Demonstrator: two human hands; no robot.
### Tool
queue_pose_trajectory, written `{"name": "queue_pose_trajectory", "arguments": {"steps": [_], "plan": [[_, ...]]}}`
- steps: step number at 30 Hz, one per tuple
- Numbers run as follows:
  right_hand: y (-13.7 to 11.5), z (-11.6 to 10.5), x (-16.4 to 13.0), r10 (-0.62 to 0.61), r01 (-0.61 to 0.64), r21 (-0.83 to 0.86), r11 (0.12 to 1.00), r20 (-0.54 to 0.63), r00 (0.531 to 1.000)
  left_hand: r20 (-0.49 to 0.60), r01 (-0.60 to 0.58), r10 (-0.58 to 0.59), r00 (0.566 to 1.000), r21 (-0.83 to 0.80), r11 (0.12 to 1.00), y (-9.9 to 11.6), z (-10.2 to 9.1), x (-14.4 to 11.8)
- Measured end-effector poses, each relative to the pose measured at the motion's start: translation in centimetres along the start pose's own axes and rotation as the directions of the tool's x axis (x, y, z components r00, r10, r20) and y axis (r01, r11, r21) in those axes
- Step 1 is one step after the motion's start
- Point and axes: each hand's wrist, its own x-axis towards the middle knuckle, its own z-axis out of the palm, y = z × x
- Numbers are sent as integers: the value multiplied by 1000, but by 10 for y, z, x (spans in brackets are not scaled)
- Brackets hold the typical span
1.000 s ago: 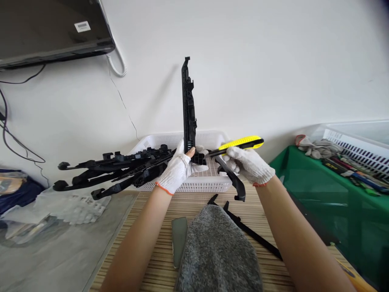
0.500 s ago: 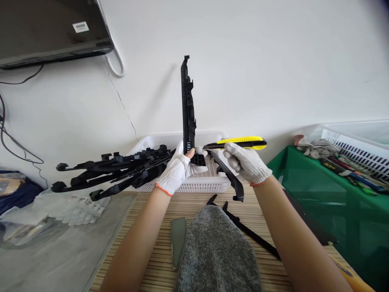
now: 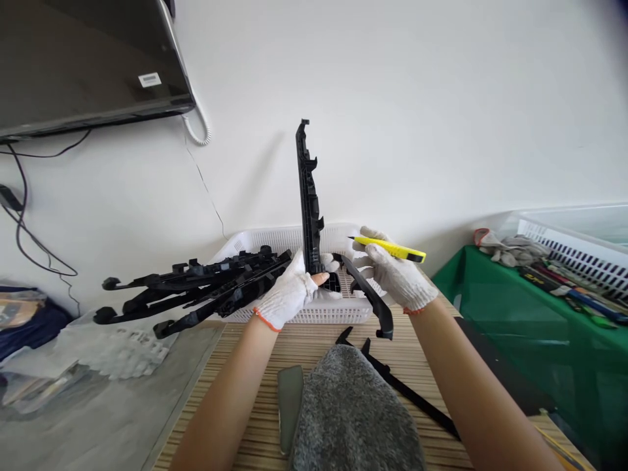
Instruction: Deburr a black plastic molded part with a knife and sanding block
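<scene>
My left hand [image 3: 287, 296], in a white knit glove, grips the lower end of a long black plastic part [image 3: 307, 196] that stands upright in front of the wall. My right hand [image 3: 395, 275], also gloved, holds a yellow utility knife [image 3: 390, 248] with its tip pointing left, close to the part's base. A curved black arm of the part [image 3: 370, 297] hangs down under my right hand. Both hands hover over the front of a white perforated basket [image 3: 304, 314].
Several black plastic parts [image 3: 196, 288] stick out of the basket to the left. A grey cloth [image 3: 350, 412], a flat grey piece [image 3: 288, 405] and a black strip [image 3: 407, 392] lie on the striped mat. A green-covered table [image 3: 520, 314] with tools stands right; a monitor [image 3: 88, 59] hangs upper left.
The knife has tilted, its tip now angled up and left near the part's base. The view has shifted slightly downward. My left hand keeps the same grip.
</scene>
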Motion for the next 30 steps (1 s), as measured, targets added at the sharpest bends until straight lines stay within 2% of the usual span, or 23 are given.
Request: {"name": "queue_pose_trajectory", "arguments": {"steps": [3,8,13,15,22,25,30], "plan": [[2,-4,2,-5,5,-7,1000,3,1000,7,-5,5,1000,17,1000,0,0,-1],[2,-7,3,39,-38,-13,999,82,996,-50,-24,19,999,-100,995,3,5,-2],[-2,-4,-2,43,-45,12,999,157,987,-141,96,-153,978,-348,933,11,8,2],[-2,-4,-3,46,-51,25,998,168,985,-162,131,-207,965,-389,912,13,9,4],[2,-12,2,65,-79,85,993,159,985,-193,54,-119,974,-312,948,8,12,3],[1,-13,4,68,-83,91,992,152,986,-242,60,-129,962,-273,960,3,12,5],[-2,-5,5,108,-121,127,985,105,989,-257,90,-153,954,-242,966,0,9,8]]}}
